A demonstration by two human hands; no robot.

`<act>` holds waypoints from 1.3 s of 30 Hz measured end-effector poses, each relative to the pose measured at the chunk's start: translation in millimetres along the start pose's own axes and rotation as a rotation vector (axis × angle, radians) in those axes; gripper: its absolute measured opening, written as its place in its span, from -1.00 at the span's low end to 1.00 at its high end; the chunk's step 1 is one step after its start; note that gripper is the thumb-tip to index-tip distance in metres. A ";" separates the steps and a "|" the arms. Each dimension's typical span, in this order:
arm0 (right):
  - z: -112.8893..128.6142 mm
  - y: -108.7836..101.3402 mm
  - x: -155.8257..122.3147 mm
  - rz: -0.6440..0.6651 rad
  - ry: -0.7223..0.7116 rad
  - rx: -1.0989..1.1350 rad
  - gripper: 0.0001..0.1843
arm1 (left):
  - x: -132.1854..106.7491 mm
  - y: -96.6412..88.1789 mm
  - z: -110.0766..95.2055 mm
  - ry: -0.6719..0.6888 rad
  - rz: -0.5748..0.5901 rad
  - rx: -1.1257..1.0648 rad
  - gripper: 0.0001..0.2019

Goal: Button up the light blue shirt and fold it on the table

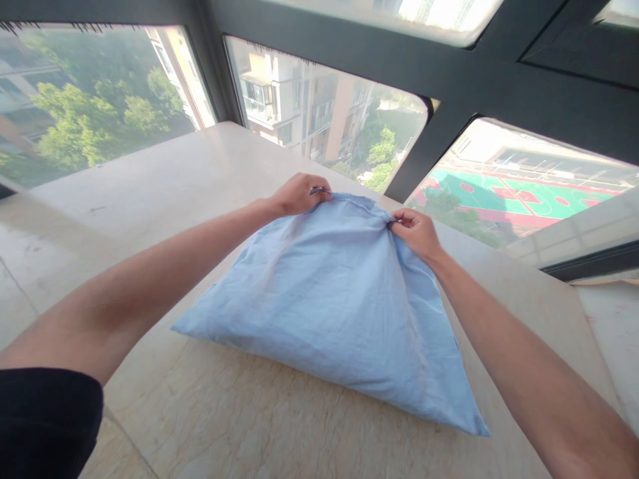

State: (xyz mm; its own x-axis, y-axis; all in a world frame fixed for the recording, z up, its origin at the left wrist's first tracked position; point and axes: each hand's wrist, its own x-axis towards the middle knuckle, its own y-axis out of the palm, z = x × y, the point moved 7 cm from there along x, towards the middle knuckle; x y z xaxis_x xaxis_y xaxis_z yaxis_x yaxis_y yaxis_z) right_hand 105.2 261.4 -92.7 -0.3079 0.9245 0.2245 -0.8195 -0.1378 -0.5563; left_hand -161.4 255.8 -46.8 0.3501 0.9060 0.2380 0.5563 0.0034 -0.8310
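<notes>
A light blue pillow (339, 299) in a creased fabric cover lies on the pale marble-look surface. Its two near corners spread out left and right, while the far edge is gathered and slightly raised. At the left part of that far edge, my left hand (303, 193) is closed in a pinch on the cover. A small dark, shiny piece shows at its fingers, too small to name. My right hand (417, 231) pinches the same edge further right, and folds run down from its fingertips. Between my hands the edge of the cover is bunched; its inside is hidden.
The marble-look ledge (210, 412) reaches to dark window frames (339, 56) behind and to the right of the pillow. Beyond the glass are trees, buildings and a green and red sports court (519, 196). A paler surface (612, 326) lies at the far right.
</notes>
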 end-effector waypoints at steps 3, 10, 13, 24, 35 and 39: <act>-19.0 14.2 -0.5 0.039 0.066 -0.139 -0.77 | 1.6 19.4 16.9 -0.113 0.022 0.180 -0.70; -11.7 6.2 -2.5 0.031 0.057 -0.503 -0.65 | -11.4 41.5 34.4 -0.251 0.057 0.273 -0.50; -12.5 -4.9 -1.8 0.146 0.147 -0.498 -0.50 | -15.3 40.6 36.6 -0.277 0.139 0.229 -0.41; -48.8 -64.5 -30.8 0.249 0.380 -0.228 -0.44 | -75.4 45.7 83.1 -0.222 0.168 0.384 -0.40; -91.4 -89.8 -55.5 -0.054 0.411 -0.560 -0.38 | -79.7 34.0 93.8 -0.279 0.025 0.302 -0.48; -102.5 -104.2 -86.0 -0.092 0.678 -0.313 -0.42 | -87.0 22.8 106.8 -0.403 -0.018 0.178 -0.51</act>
State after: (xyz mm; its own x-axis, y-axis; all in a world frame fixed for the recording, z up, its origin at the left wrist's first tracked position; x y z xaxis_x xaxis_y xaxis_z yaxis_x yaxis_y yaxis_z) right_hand 266.6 232.6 -136.0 0.2035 0.9575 -0.2045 -0.6204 -0.0355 -0.7835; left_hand -259.6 222.4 -140.2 0.0005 0.9977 0.0672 0.4089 0.0611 -0.9105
